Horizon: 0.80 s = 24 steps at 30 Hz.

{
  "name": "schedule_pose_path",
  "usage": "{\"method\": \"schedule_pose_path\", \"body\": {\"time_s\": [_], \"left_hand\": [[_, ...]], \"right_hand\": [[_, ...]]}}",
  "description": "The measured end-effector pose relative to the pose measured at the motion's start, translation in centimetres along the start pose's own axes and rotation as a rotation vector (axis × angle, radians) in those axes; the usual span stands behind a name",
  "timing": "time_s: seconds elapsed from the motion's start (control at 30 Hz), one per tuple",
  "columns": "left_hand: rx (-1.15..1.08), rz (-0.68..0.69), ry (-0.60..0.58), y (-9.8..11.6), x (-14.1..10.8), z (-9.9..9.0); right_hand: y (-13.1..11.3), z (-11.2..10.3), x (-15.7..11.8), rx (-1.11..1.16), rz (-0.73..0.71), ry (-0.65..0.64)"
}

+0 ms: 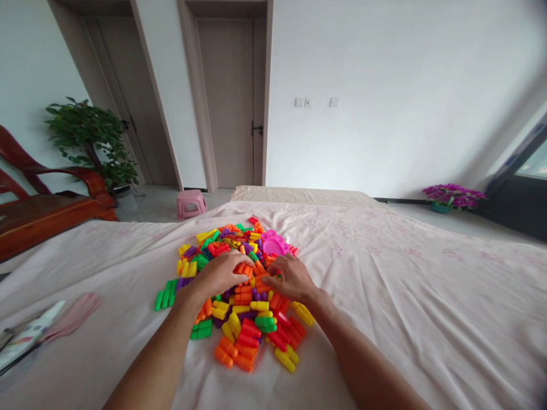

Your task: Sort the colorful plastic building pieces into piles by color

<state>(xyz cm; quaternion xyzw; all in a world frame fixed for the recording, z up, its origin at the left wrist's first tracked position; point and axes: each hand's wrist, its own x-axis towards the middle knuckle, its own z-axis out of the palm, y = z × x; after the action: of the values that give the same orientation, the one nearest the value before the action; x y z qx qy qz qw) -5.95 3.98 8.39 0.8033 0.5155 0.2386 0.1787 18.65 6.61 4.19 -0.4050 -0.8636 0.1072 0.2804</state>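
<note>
A heap of bullet-shaped plastic building blocks in red, orange, yellow, green and purple lies on a pale bedsheet (384, 285). Over its middle, my left hand (217, 276) has its thumb and fingers curled round an orange block (244, 271). Facing it, my right hand (293, 279) bends its fingers about another orange block (261, 283), with the thumb against it. The fingertips are partly hidden among the pieces. A pink flower-shaped tray (274, 245) rests on the far right of the heap. Green blocks (166, 295) sit at the left edge, yellow ones (286, 359) at the near edge.
To the left on the sheet lie a pink cloth (77, 316) and a white packet (32, 336). Beyond the sheet stand a pink stool (191, 204), a wooden chair (55, 210), a leafy plant (89, 136) and purple flowers in a green pot (453, 196).
</note>
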Motion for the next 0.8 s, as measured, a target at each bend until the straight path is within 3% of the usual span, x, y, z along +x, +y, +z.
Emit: {"method": "schedule_pose_path", "body": {"time_s": [0.17,0.3,0.37,0.43,0.5,0.57,0.67,0.8], "left_hand": [[0.082,-0.06,0.161,-1.6,0.6,0.6],[0.147,-0.156,0.378,-2.5,0.6,-0.6],[0.168,-0.158,0.448,-2.0,0.4,-1.5],[0.109,-0.095,0.382,-0.6,-0.1,-2.0],[0.003,0.005,0.197,1.7,-0.9,-1.7],[-0.02,0.082,0.054,4.4,-2.3,-0.2],[0.133,0.226,0.046,7.7,-5.4,3.7],[0.398,0.492,0.041,8.5,-8.7,8.6]], "right_hand": [[-0.5,0.6,0.4,0.096,0.15,-0.006],[0.7,1.7,0.8,0.406,0.267,0.142],[1.7,2.0,0.9,0.429,0.311,0.219],[2.8,1.8,0.6,0.284,0.379,0.258],[3.5,1.3,0.2,0.082,0.444,0.232],[3.7,0.8,-0.2,-0.051,0.499,0.153],[3.4,0.6,-0.4,-0.136,0.545,0.026],[3.1,0.8,-0.3,-0.186,0.569,-0.024]]}}
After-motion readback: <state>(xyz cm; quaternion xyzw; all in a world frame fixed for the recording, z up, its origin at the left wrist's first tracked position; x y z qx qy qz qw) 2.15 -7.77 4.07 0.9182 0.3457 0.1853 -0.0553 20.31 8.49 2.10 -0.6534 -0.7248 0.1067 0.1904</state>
